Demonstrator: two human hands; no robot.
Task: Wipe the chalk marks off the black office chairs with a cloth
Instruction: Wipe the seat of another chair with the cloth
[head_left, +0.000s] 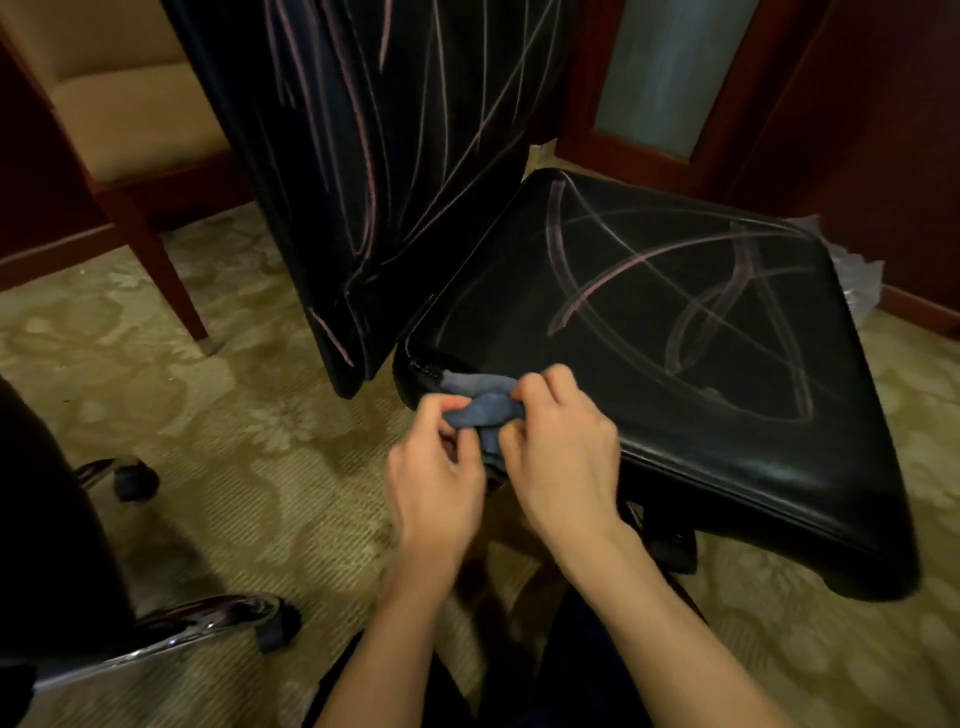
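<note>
The small blue-grey cloth (485, 410) is bunched at the near corner of the black leather seat (675, 364), pinched by the left hand (436, 467) and the right hand (561, 457). Fold it into a flat pad before pressing along the pink chalk lines (639, 260); the backrest (374, 156) beyond is marked too.

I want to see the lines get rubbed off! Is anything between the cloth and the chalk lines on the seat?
Nothing visible. Both the left hand and right hand hold the cloth at the seat's near corner, and only bare black seat lies between it and the chalk lines.
</note>
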